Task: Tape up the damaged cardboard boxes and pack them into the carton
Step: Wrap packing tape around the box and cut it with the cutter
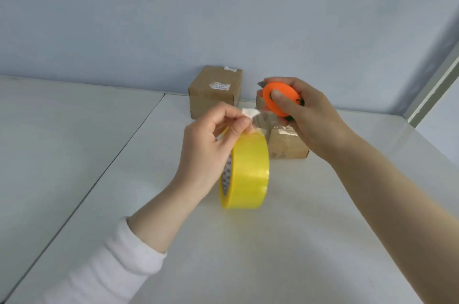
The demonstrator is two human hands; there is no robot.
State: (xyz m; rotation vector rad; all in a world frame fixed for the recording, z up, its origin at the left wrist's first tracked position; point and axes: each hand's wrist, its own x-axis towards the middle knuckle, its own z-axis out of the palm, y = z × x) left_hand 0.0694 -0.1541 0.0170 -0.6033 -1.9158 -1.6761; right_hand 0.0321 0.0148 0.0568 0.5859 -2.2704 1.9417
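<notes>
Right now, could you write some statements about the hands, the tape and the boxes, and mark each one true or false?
1. The left hand pinches the tape end pulled off the roll. True.
2. The tape roll lies flat on the table. False: it stands on its edge.
3. The right hand holds an orange cutter. True.
4. The cutter rests on the table. False: it is held up in the air, above the boxes.
5. Only one cardboard box is in view. False: there are two, the back box by the wall and the near box partly behind the right hand.
</notes>
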